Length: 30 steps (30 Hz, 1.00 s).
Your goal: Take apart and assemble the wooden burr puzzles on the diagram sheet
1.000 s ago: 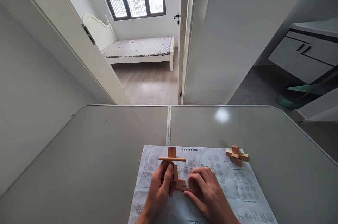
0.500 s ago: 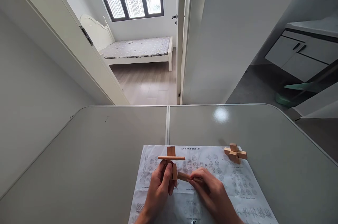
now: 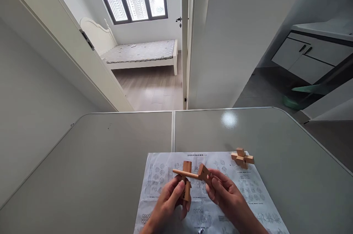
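– Now we see the left hand (image 3: pixel 168 200) pinching a block (image 3: pixel 187 192), a rod (image 3: pixel 184 173) running across it.
– And the right hand (image 3: pixel 228 195)?
– We see it gripping a notched piece (image 3: pixel 202 171) at the rod's right end, above the sheet (image 3: pixel 202 202). The cross (image 3: pixel 241 159) sits at the sheet's far right corner.
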### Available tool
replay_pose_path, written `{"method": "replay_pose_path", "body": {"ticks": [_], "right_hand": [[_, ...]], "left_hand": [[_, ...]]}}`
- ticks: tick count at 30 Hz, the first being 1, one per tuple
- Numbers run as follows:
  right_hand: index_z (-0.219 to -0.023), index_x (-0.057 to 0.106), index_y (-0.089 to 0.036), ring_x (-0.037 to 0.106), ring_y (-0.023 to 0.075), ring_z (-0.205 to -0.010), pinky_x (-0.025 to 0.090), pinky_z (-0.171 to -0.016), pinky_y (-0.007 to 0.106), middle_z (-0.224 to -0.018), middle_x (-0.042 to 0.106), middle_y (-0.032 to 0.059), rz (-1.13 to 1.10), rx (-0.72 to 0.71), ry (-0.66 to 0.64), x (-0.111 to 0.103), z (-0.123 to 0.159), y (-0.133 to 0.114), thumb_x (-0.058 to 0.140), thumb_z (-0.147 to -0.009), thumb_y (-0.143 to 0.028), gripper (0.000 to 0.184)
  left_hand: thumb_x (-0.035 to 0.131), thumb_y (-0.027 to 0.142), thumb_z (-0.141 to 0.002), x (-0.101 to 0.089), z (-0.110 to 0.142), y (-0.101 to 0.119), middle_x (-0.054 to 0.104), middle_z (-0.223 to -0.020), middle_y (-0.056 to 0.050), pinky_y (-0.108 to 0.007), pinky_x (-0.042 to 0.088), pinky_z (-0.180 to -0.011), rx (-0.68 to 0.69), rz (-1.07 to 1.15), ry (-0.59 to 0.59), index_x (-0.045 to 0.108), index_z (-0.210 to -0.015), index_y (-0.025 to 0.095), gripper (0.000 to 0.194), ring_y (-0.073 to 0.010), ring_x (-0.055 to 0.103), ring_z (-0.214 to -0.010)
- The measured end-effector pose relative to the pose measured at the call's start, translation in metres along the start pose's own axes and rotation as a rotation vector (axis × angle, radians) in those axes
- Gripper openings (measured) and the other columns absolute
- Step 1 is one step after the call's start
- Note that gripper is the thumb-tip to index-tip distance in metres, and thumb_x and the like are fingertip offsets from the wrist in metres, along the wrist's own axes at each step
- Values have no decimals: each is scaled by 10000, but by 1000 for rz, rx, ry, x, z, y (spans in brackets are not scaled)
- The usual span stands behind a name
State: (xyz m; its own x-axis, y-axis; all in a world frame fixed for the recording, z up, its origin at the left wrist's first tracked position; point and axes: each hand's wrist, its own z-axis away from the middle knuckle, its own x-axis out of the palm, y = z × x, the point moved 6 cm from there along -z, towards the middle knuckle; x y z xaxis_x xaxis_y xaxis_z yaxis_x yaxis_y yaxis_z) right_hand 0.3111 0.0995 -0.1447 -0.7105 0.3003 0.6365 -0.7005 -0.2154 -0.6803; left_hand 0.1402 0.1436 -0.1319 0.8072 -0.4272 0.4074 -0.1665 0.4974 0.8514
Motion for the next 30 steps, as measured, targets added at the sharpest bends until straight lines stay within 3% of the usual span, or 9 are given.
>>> {"method": "replay_pose_path", "body": {"ticks": [6,12,19,24,30], "right_hand": [[-1149,791,-236,547,111,-585,437,-567,249,-794,653,2,76,-13,-107,6,-1,0,892,-849,-491,407],[-1006,750,-207,524,104,-577,423,-563,246,-809,654,2,84,-54,-107,10,-4,-3,878,-856,-506,358],[-1056,754,-226,544,118,-588,448,-591,264,-840,682,18,131,-77,-123,7,-6,0,856,-872,-529,369],[-1063,756,-227,554,122,-584,461,-588,276,-934,714,46,168,-62,-141,8,-5,0,833,-881,-559,387],[-1070,746,-231,610,140,-593,500,-590,288,-905,716,46,170,-29,-189,10,-4,4,827,-873,-591,418]], "left_hand": [[714,670,-910,9,6,9,482,-640,77,-187,370,-406,-49,-26,-4,598,-1017,166,528,-63,435,-415],[700,680,-915,9,6,9,481,-631,81,-187,379,-406,-37,-64,-17,580,-1006,175,527,-68,442,-416],[598,673,-986,4,3,-2,560,-598,53,-190,375,-424,-24,-127,-36,604,-1085,158,525,-73,436,-401],[587,664,-999,4,6,3,556,-613,47,-197,409,-463,-19,-127,-73,626,-1147,137,549,-82,466,-440],[611,651,-992,8,7,12,529,-645,48,-199,411,-479,-41,-70,-125,677,-1189,142,549,-87,483,-473]]}}
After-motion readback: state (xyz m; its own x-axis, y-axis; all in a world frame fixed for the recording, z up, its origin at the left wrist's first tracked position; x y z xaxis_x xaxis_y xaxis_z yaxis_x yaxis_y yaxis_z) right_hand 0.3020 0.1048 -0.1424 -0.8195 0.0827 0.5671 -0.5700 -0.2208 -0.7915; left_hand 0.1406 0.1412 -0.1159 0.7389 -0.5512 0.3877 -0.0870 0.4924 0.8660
